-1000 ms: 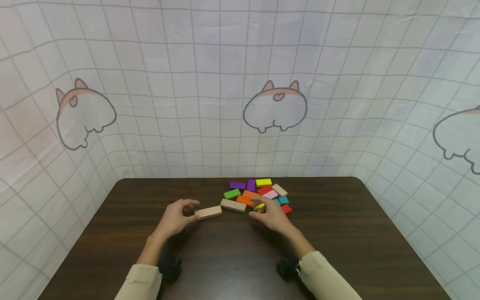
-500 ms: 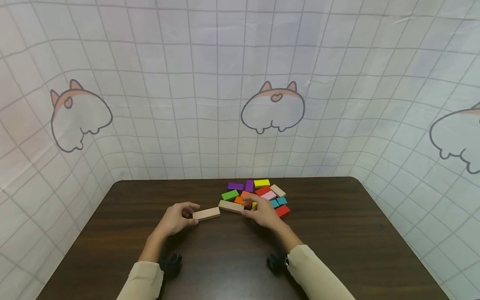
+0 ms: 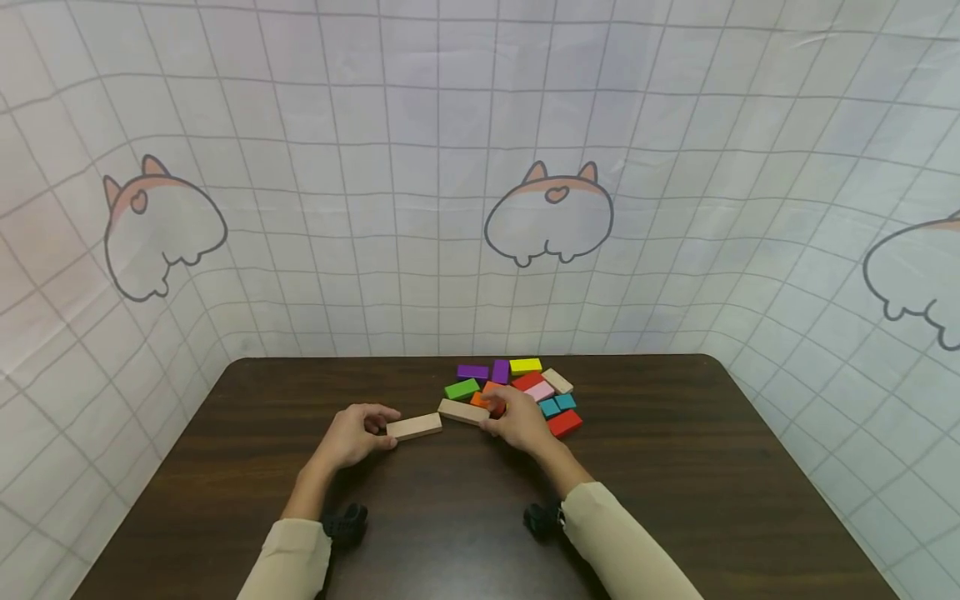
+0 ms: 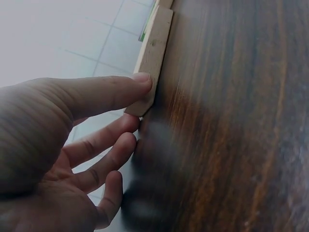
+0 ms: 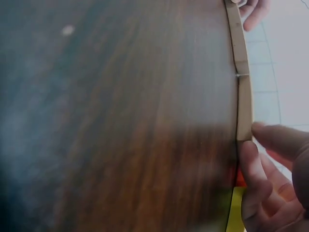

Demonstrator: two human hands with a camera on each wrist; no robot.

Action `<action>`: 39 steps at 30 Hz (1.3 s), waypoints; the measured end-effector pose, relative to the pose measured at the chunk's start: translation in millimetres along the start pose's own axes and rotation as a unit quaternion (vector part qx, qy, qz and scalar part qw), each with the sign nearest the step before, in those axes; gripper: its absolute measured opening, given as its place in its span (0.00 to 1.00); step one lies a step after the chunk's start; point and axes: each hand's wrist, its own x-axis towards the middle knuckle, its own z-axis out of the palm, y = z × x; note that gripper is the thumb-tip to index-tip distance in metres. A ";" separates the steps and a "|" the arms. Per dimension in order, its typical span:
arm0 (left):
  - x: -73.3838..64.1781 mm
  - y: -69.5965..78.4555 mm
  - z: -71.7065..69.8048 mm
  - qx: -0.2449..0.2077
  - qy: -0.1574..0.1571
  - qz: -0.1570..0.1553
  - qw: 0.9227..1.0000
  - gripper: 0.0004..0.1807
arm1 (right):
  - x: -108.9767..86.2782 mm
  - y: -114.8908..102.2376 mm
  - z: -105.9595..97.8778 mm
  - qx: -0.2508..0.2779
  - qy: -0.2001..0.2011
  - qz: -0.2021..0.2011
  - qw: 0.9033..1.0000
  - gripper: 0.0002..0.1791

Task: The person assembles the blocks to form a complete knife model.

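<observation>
Two plain wooden blocks lie end to end on the dark table, meeting at a slight angle. My left hand (image 3: 362, 435) holds the outer end of the left wooden block (image 3: 416, 427); in the left wrist view its thumb (image 4: 113, 92) lies against the block's side, the other fingers loosely bent below. At the outer end of the right wooden block (image 3: 462, 412), my right hand (image 3: 519, 421) has its thumb and a finger on the block, as the right wrist view shows. Behind the right hand, orange blocks (image 3: 477, 399) are partly covered.
Beyond the wooden blocks lie a green block (image 3: 462, 389), purple blocks (image 3: 472, 372), a yellow block (image 3: 525, 367), a pink block (image 3: 540, 391), blue blocks (image 3: 550, 408), a red block (image 3: 564, 423) and another plain block (image 3: 557, 381). A white gridded curtain (image 3: 360, 275) borders the table (image 3: 675, 483).
My right hand has moved left from over the coloured blocks to the outer end of the right wooden block. The left hand stays at its block.
</observation>
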 end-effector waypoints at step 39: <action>-4.4 -10.2 -19.0 -0.012 -0.029 -0.012 0.999 0.17 | -8.2 -9.0 -10.6 -0.072 -0.095 -0.003 0.993 0.12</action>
